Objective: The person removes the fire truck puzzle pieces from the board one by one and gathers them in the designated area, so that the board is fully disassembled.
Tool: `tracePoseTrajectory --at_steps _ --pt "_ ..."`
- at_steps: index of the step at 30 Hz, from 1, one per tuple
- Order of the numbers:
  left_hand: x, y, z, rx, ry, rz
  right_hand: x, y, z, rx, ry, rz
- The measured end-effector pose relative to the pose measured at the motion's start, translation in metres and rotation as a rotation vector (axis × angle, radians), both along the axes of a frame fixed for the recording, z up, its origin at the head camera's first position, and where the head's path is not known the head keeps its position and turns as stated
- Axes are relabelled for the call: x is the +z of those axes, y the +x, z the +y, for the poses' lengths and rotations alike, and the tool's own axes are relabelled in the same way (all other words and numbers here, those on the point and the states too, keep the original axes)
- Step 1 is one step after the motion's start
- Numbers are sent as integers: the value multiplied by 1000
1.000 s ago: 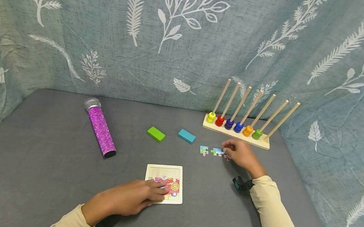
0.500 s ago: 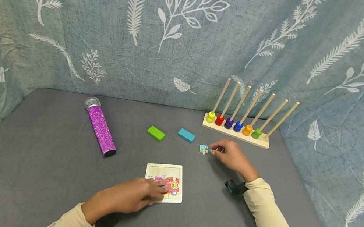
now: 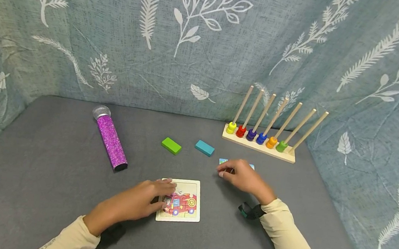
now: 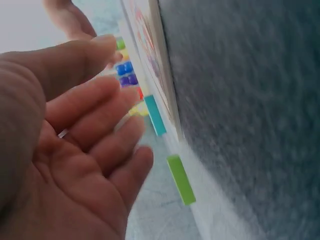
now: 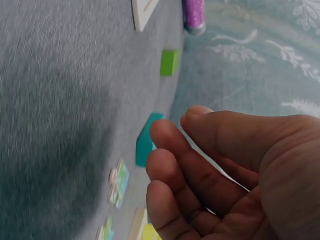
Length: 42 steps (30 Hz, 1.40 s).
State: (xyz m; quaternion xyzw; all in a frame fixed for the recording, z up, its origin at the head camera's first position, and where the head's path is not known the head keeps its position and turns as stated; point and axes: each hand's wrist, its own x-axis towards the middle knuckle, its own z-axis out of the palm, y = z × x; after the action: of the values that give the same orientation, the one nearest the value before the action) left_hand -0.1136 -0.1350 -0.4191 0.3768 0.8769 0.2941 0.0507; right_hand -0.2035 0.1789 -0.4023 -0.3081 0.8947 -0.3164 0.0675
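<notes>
A square wooden jigsaw tray (image 3: 198, 203) lies near the front middle, with joined pieces showing a red vehicle (image 3: 185, 204) in its lower part. My left hand (image 3: 140, 201) is at the tray's left side, fingers over its upper left corner and thumb by the picture. In the left wrist view, that palm (image 4: 75, 180) holds nothing. Loosely bent over the loose puzzle pieces (image 3: 223, 160), my right hand (image 3: 246, 178) partly hides them. The right wrist view shows a gap between thumb and fingers (image 5: 172, 135), with a puzzle piece (image 5: 119, 184) lying on the table beyond.
Behind the right hand stands a wooden peg rack (image 3: 259, 146) with coloured beads on its upright rods. A green block (image 3: 171, 146) and a blue block (image 3: 204, 148) lie mid-table. At the left is a glittery purple microphone (image 3: 111, 141). A patterned curtain (image 3: 119, 51) hangs behind.
My left hand has drawn back leftward from the puzzle, uncovering more of the vehicle picture. The right hand has travelled left and slightly nearer along the loose pieces.
</notes>
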Motion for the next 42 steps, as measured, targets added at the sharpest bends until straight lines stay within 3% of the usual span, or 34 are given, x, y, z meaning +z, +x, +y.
tracePoseTrajectory --at_steps 5,9,24,30,39,42 --pt "-2 0 -5 118 -102 76 -2 4 -8 43 -4 -22" --pt "-4 2 -8 152 -178 80 -2 9 -14 82 4 -44" --pt "-2 2 -12 132 -276 -93 1 25 -47 201 -10 -116" --pt "-2 4 -12 137 -283 -137 -1 30 -60 264 -44 -91" --pt "-2 4 -8 163 -309 -49 -4 39 -77 319 -52 -5" --pt "-2 4 -6 167 -327 -32 -7 39 -81 328 -46 -29"
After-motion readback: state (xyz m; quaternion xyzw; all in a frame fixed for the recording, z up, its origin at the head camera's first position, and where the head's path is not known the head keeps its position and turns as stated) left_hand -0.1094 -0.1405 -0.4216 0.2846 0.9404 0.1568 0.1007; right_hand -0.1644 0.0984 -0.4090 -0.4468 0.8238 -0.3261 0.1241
